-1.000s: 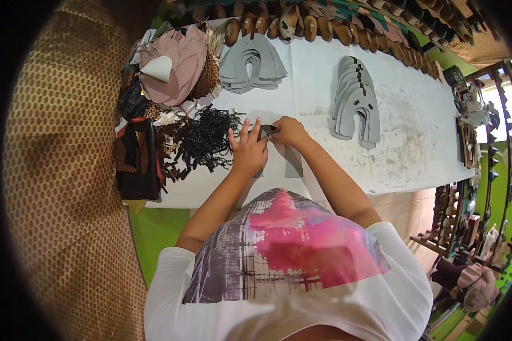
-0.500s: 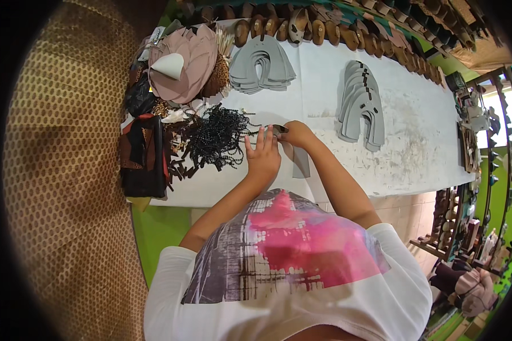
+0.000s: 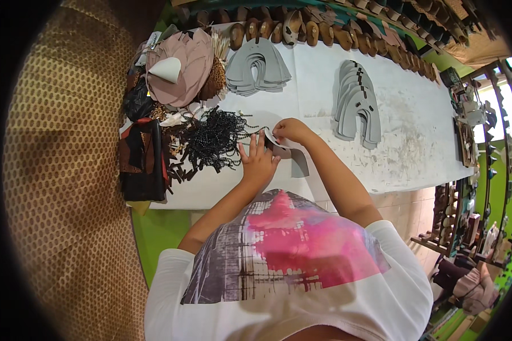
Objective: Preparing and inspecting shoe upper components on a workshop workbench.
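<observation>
My right hand (image 3: 290, 129) pinches the top edge of the grey cut piece (image 3: 293, 159) on the white table (image 3: 415, 131); left hand (image 3: 257, 162) lies flat w/ fingers spread, beside it. Better lift slowly, 1 piece only.

table top (image 3: 415, 142): white, marked with grey smudges
cut pieces (image 3: 358, 102): grey
piece at the hands (image 3: 294, 159): grey, with a white edge
beaded strands (image 3: 216, 139): black
stacked sheets (image 3: 182, 68): dusty pink
mat (image 3: 62, 170): tan, dotted with brown
shirt (image 3: 290, 267): white, printed with pink and grey
floor (image 3: 153, 233): green
</observation>
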`<state>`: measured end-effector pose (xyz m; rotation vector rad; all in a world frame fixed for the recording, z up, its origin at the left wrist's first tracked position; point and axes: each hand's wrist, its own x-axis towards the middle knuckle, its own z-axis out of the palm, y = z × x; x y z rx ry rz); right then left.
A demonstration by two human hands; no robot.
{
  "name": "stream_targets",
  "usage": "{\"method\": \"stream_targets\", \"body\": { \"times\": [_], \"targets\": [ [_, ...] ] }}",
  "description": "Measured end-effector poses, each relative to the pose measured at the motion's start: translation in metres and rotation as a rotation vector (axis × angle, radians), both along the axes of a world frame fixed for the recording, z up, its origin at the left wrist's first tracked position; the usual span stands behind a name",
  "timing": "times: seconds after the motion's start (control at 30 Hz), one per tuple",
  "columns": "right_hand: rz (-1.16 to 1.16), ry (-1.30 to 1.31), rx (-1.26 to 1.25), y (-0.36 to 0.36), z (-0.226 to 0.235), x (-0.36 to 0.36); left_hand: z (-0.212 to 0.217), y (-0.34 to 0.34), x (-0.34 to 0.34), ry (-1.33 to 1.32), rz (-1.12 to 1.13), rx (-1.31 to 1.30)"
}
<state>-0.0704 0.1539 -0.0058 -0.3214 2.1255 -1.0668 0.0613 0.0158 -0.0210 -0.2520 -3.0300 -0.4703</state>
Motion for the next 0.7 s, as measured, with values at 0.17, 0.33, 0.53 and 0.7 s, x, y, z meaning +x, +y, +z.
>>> {"method": "stream_targets", "body": {
  "times": [0.17, 0.33, 0.53, 0.7],
  "targets": [
    [0.079, 0.366, 0.285, -0.011, -0.001, 0.010, -0.009, 0.001, 0.003, 0.072, 0.019, -0.017],
    [0.148, 0.442, 0.339, -0.013, 0.002, 0.010, -0.004, 0.001, 0.004, -0.040, 0.004, -0.038],
    [0.209, 0.437, 0.417, -0.015, 0.001, 0.002, -0.008, 0.000, 0.004, -0.004, 0.000, -0.011],
    [0.229, 0.460, 0.452, -0.011, -0.003, -0.008, -0.007, -0.001, 0.004, 0.004, 0.001, -0.014]
  ]
}}
